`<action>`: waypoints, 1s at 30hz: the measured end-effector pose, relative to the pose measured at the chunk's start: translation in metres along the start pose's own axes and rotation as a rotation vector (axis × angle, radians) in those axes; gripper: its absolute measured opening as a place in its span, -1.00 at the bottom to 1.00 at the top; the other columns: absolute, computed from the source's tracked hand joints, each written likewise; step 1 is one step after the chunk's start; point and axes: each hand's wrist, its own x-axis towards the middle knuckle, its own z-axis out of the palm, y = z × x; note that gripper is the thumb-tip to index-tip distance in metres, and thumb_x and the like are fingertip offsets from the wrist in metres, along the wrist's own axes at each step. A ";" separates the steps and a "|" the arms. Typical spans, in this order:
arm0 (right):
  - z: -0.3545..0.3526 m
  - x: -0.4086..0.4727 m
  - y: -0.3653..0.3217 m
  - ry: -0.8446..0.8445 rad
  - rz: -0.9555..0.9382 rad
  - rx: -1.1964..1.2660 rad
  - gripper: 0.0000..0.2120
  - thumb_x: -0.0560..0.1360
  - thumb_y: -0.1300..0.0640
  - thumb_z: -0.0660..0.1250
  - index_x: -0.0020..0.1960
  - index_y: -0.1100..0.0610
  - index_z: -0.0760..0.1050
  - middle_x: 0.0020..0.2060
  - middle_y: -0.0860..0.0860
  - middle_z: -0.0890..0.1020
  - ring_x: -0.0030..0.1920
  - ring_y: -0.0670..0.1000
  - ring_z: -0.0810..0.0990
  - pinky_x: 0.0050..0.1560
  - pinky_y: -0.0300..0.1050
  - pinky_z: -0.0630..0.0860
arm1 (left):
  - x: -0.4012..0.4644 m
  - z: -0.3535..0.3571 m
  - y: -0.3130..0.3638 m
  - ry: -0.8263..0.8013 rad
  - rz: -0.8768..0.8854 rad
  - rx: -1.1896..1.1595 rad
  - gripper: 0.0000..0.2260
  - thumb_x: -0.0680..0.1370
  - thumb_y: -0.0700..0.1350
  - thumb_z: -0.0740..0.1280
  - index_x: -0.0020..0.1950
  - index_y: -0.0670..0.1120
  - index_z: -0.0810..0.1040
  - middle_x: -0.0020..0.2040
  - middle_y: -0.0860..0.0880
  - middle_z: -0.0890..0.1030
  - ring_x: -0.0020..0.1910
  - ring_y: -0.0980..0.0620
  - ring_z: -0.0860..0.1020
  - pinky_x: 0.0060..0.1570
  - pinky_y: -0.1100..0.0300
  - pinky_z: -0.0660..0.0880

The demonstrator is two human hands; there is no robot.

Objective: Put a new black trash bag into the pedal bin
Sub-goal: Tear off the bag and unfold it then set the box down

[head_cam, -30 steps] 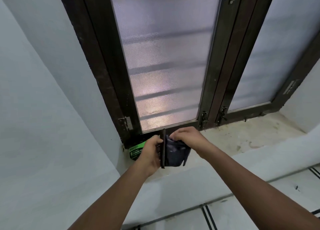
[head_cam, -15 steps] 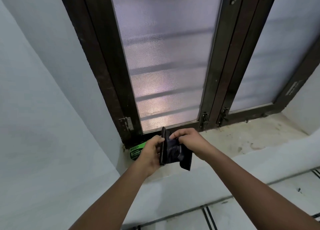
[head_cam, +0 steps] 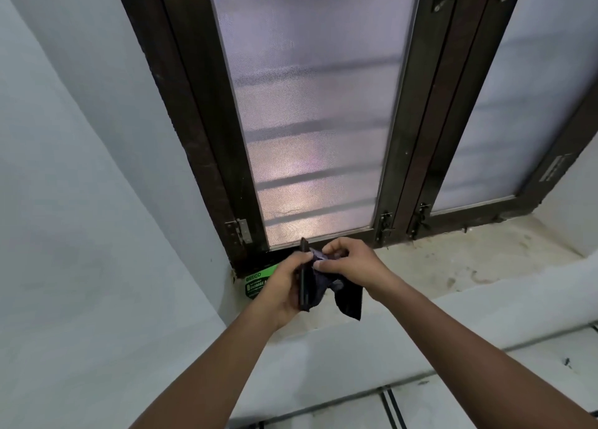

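Observation:
A folded black trash bag [head_cam: 348, 299] is held above the windowsill between both hands. My left hand [head_cam: 283, 288] grips the flat folded stack of the bag edge-on. My right hand [head_cam: 351, 262] pinches the top layer near the stack's upper end, and a loose flap hangs down below it. Behind my left hand a green and black garbage bag packet [head_cam: 257, 281] lies in the left corner of the sill. The pedal bin is not in view.
A stained concrete windowsill [head_cam: 453, 260] stretches to the right. Behind it stands a dark-framed window [head_cam: 310, 121] with frosted panes. White walls close in at left and below; floor tiles [head_cam: 420, 406] show at the bottom right.
My right hand has peeled a layer away from the folded stack, and the loose flap now hangs lower and further to the right. Both hands stay over the sill.

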 end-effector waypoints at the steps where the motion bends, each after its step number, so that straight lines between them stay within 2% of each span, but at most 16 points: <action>1: 0.000 0.000 0.000 -0.016 -0.014 -0.013 -0.74 0.34 0.14 0.63 -0.02 0.12 0.67 -0.19 0.04 0.71 -0.17 0.04 0.68 -0.01 0.06 0.66 | -0.001 0.001 0.000 0.006 0.005 0.004 -0.70 0.50 -0.01 0.44 0.16 -0.13 0.69 0.03 -0.19 0.73 -0.09 -0.10 0.70 -0.20 0.13 0.62; 3: -0.003 0.001 0.002 -0.054 -0.022 -0.038 -0.85 0.41 0.16 0.57 -0.03 0.08 0.69 -0.16 0.08 0.75 -0.16 0.05 0.70 0.04 0.13 0.68 | -0.001 0.000 -0.002 0.025 0.008 0.015 -0.70 0.52 -0.06 0.43 0.20 -0.17 0.67 0.09 -0.23 0.73 -0.05 -0.14 0.70 -0.14 0.09 0.62; 5: -0.008 0.003 0.003 -0.078 -0.005 -0.077 -0.94 0.48 0.16 0.49 -0.05 0.10 0.68 -0.14 0.15 0.75 -0.18 0.06 0.70 0.08 0.18 0.66 | 0.000 -0.002 -0.002 0.036 -0.002 -0.009 -0.71 0.55 -0.08 0.36 0.20 -0.19 0.64 0.02 -0.19 0.73 -0.09 -0.15 0.68 -0.14 0.05 0.62; 7: -0.013 0.005 0.005 -0.089 0.017 -0.121 -0.93 0.51 0.14 0.43 -0.03 0.11 0.64 -0.10 0.17 0.74 -0.15 0.08 0.71 0.07 0.16 0.65 | 0.001 -0.005 -0.002 0.054 0.003 -0.013 -0.73 0.55 -0.06 0.32 0.18 -0.17 0.62 -0.07 -0.14 0.71 -0.12 -0.14 0.65 -0.17 0.04 0.63; 9: -0.014 0.004 0.004 -0.092 0.024 -0.134 -0.92 0.52 0.16 0.38 0.01 0.08 0.60 -0.08 0.14 0.72 -0.15 0.09 0.71 -0.04 0.09 0.67 | 0.000 -0.006 -0.002 0.064 0.007 0.009 -0.71 0.53 -0.03 0.35 0.17 -0.15 0.63 -0.07 -0.13 0.70 -0.09 -0.14 0.64 -0.13 0.02 0.63; 10: -0.013 0.003 0.004 -0.096 0.016 -0.114 -0.87 0.53 0.21 0.36 0.03 0.05 0.59 -0.07 0.13 0.71 -0.15 0.08 0.70 -0.10 0.06 0.67 | -0.001 -0.005 -0.001 0.060 0.006 0.033 -0.70 0.52 -0.02 0.38 0.17 -0.14 0.64 -0.04 -0.13 0.71 -0.06 -0.13 0.66 -0.08 0.01 0.63; 13: -0.008 0.002 0.003 -0.113 -0.007 -0.014 -0.55 0.49 0.42 0.22 0.05 -0.09 0.62 0.01 0.13 0.70 -0.13 0.13 0.70 -0.26 -0.04 0.63 | -0.001 -0.003 0.000 0.029 0.013 0.113 -0.67 0.50 -0.11 0.46 0.24 -0.17 0.61 0.05 -0.17 0.73 -0.02 -0.13 0.70 0.00 -0.01 0.65; 16: -0.005 0.005 0.001 -0.076 -0.026 -0.056 -0.42 0.37 0.46 0.09 -0.03 -0.09 0.69 -0.01 0.06 0.73 -0.04 0.12 0.71 -0.18 -0.07 0.66 | -0.001 -0.002 0.001 0.075 0.000 0.072 -0.67 0.51 -0.14 0.37 0.26 -0.19 0.61 0.05 -0.21 0.73 -0.03 -0.16 0.70 -0.12 0.05 0.65; 18: -0.007 0.006 -0.001 -0.045 -0.009 -0.098 -0.44 0.32 0.43 0.05 -0.12 -0.04 0.73 -0.11 0.01 0.76 -0.04 0.09 0.72 -0.10 -0.10 0.68 | -0.001 -0.003 0.002 0.084 -0.013 0.018 -0.67 0.51 -0.07 0.30 0.22 -0.15 0.63 0.03 -0.18 0.74 0.00 -0.16 0.69 -0.05 0.01 0.66; 20: -0.009 0.007 -0.002 -0.013 0.032 -0.088 -0.56 0.34 0.33 0.12 -0.21 -0.01 0.74 -0.20 0.00 0.76 -0.11 0.10 0.73 -0.08 -0.07 0.69 | 0.000 -0.004 0.003 0.071 0.006 -0.036 -0.66 0.51 -0.05 0.28 0.21 -0.17 0.62 0.03 -0.20 0.73 0.05 -0.22 0.68 0.10 -0.13 0.64; 23: -0.010 0.006 -0.002 -0.015 0.009 -0.091 -0.89 0.35 0.01 0.41 -0.24 -0.01 0.70 -0.26 -0.05 0.73 -0.17 -0.02 0.69 -0.15 -0.11 0.61 | -0.003 -0.003 0.005 0.060 0.034 0.012 -0.62 0.52 -0.01 0.38 0.27 -0.17 0.63 0.12 -0.22 0.71 0.11 -0.24 0.66 0.18 -0.16 0.57; 26: -0.008 0.008 0.002 0.028 -0.050 -0.138 -0.72 0.27 -0.12 0.58 -0.25 0.03 0.58 -0.33 -0.08 0.67 -0.32 -0.13 0.60 -0.29 -0.20 0.48 | -0.006 0.001 0.006 0.025 0.049 0.065 -0.65 0.49 -0.11 0.46 0.25 -0.18 0.65 0.14 -0.24 0.71 0.09 -0.21 0.68 0.14 -0.06 0.58; 28: -0.008 0.006 0.002 0.057 -0.065 -0.132 -0.65 0.21 -0.12 0.63 -0.26 0.03 0.52 -0.36 -0.10 0.63 -0.38 -0.13 0.56 -0.34 -0.20 0.47 | -0.006 0.001 0.006 0.072 0.044 0.053 -0.64 0.49 -0.20 0.42 0.28 -0.23 0.61 0.15 -0.28 0.70 0.12 -0.25 0.68 0.08 -0.05 0.61; 30: -0.011 0.004 0.002 0.052 -0.064 -0.138 -0.58 0.17 -0.12 0.67 -0.22 0.08 0.55 -0.36 -0.08 0.65 -0.38 -0.11 0.59 -0.33 -0.19 0.50 | -0.007 0.000 0.007 0.074 0.020 0.003 -0.64 0.49 -0.22 0.34 0.28 -0.23 0.59 0.17 -0.29 0.69 0.15 -0.28 0.67 0.06 -0.06 0.64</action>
